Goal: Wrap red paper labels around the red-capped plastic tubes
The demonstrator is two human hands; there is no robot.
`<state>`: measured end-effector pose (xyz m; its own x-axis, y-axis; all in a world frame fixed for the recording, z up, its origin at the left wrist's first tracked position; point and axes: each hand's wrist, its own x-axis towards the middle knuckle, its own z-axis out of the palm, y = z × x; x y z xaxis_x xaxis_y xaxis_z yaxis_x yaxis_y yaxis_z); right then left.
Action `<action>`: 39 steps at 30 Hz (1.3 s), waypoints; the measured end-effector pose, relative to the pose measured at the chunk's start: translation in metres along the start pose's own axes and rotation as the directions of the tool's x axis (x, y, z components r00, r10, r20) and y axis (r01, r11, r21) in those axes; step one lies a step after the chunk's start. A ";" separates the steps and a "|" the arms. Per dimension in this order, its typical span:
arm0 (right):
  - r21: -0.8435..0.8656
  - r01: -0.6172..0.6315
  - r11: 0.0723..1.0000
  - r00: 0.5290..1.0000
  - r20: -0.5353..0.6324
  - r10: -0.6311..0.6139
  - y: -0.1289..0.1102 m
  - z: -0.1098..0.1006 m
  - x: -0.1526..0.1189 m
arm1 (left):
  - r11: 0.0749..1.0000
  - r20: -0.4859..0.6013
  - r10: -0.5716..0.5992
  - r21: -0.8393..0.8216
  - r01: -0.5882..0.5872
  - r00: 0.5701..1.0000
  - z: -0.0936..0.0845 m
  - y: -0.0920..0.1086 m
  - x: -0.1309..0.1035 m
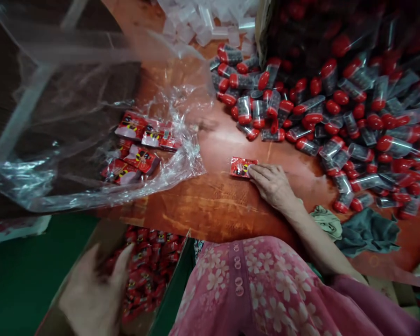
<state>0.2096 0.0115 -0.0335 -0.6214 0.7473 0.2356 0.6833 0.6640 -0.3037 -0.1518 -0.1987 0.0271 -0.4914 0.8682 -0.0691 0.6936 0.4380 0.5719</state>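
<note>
Flat on the orange-brown table lies a small red printed packet (240,167). My right hand (272,184) has its fingertips pressed over the packet's right end, fingers together, and the thumb is mostly hidden. My left hand (94,289) is smeared by motion over a cardboard box (101,238) at the table's front edge; thumb and fingers are spread apart with nothing visible between them. Inside that box are many red packets (149,270) like the one under my right hand. More red packets (142,158) lie in a clear plastic bag (182,163) at the left.
A large heap of clear tubes with red caps (336,126) covers the right side of the table (210,205). Translucent white tubes (210,23) are piled at the back. Crumpled cloths (367,231) lie at the right front. The plastic bag spreads over the left side.
</note>
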 end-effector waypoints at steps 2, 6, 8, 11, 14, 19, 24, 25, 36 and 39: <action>-0.020 0.035 0.999 0.999 -0.009 -0.035 0.000 0.004 0.001 | 0.954 -0.224 0.296 0.119 -0.276 0.928 0.040 0.042 0.021; -0.022 0.067 0.998 0.998 -0.008 -0.067 -0.001 0.004 0.002 | 0.596 -0.087 0.797 -0.043 -0.802 0.597 0.128 0.128 0.062; -0.014 0.049 0.999 0.999 -0.017 -0.049 -0.002 0.004 0.002 | 0.492 -0.033 0.869 -0.031 -0.870 0.493 0.158 0.154 0.077; 0.037 0.002 0.999 0.999 -0.038 0.000 -0.003 0.003 0.005 | 0.429 0.020 0.903 -0.007 -0.903 0.429 0.182 0.167 0.090; 0.161 -0.025 0.987 1.000 0.018 0.022 -0.002 -0.007 0.011 | 0.400 0.039 0.916 -0.032 -0.916 0.398 0.187 0.161 0.096; 0.250 -0.075 0.965 0.992 0.114 0.047 0.007 -0.044 0.012 | 0.411 -0.069 0.908 -0.036 -0.911 0.412 0.185 0.160 0.101; 0.200 -0.325 0.924 0.913 -0.190 0.362 0.036 -0.074 -0.008 | 0.457 -0.113 0.883 -0.014 -0.889 0.455 0.188 0.166 0.107; 0.202 -0.367 0.908 0.878 -0.246 0.410 0.043 -0.077 -0.008 | 0.462 -0.106 0.880 -0.026 -0.886 0.462 0.188 0.167 0.107; 0.066 -0.607 0.792 0.778 -0.157 0.609 0.066 -0.039 0.112 | 0.608 0.056 0.783 -0.284 -0.742 0.620 0.179 0.171 0.110; 0.022 -0.663 0.749 0.736 -0.170 0.656 0.063 -0.026 0.129 | 0.659 0.119 0.740 -0.329 -0.677 0.662 0.175 0.174 0.112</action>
<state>0.1827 0.1510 0.0019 0.0562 0.9898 0.1309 0.9149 0.0014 -0.4038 0.0058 0.0153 -0.0242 0.2507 0.9267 0.2799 0.6163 -0.3757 0.6921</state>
